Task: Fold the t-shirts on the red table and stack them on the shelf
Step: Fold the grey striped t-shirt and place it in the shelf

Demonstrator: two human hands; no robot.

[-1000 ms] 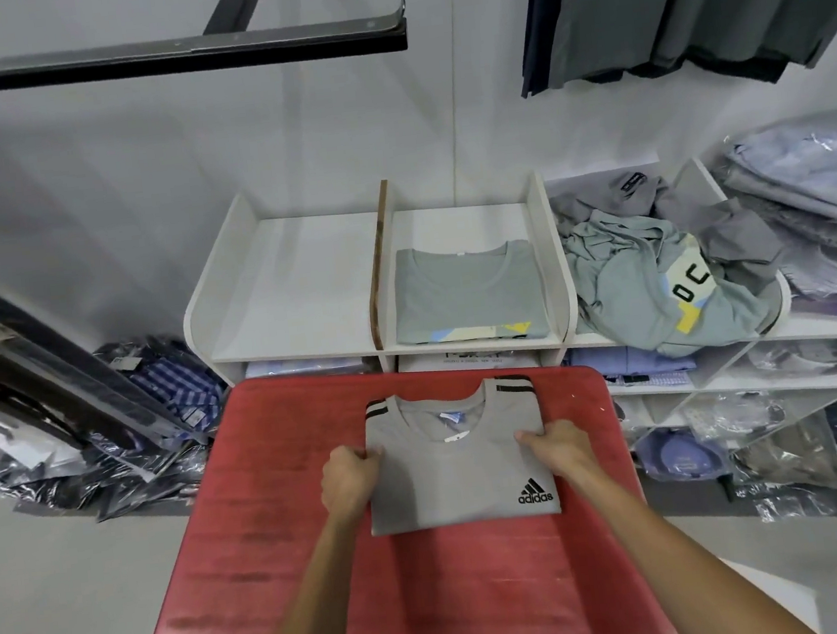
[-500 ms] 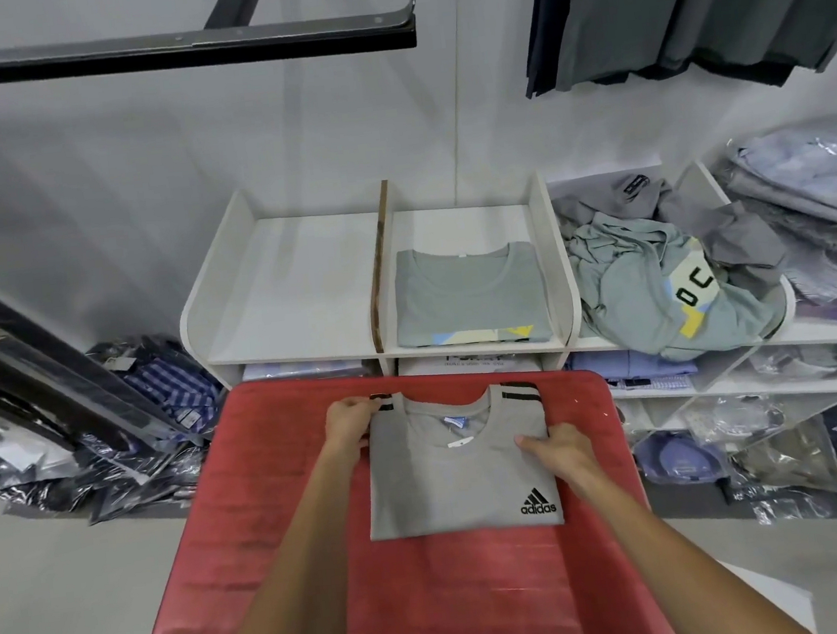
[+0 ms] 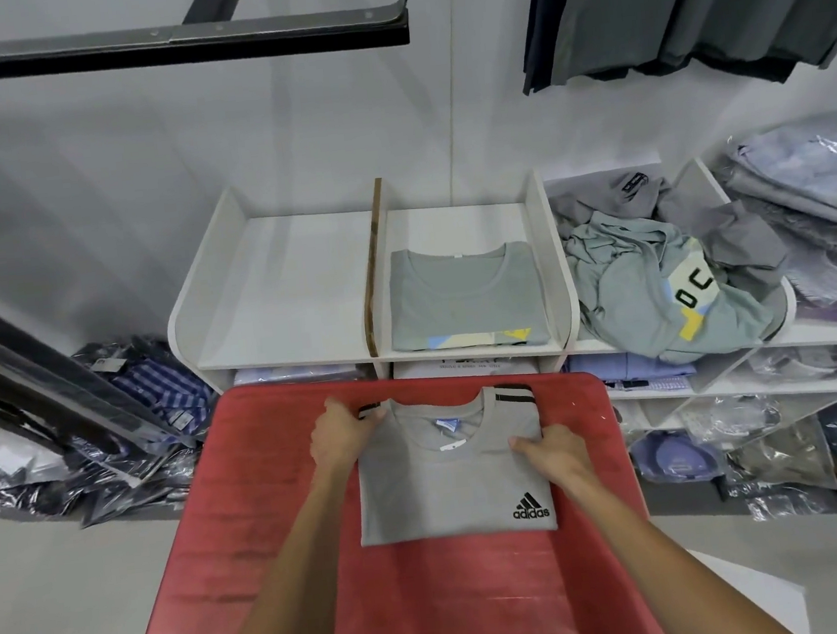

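Observation:
A folded grey t-shirt (image 3: 445, 489) with a black logo and black shoulder stripes lies flat on the red table (image 3: 277, 564). My left hand (image 3: 338, 433) grips its far left shoulder corner. My right hand (image 3: 549, 452) holds the right edge a little below the right shoulder, fingers curled over the fabric. Behind the table stands the white shelf (image 3: 279, 290). Its middle compartment holds one folded green-grey t-shirt (image 3: 461, 302); its left compartment is bare.
A heap of unfolded shirts (image 3: 661, 286) fills the shelf compartment to the right. Bagged shirts (image 3: 817, 202) pile at far right, and more bagged clothes (image 3: 108, 432) lie on the floor at left. A black metal rail (image 3: 171, 43) hangs overhead. Dark garments (image 3: 682, 0) hang at upper right.
My left hand slid from the shirt's left side up to its far left shoulder corner. My right hand stayed at the right edge, shifting slightly.

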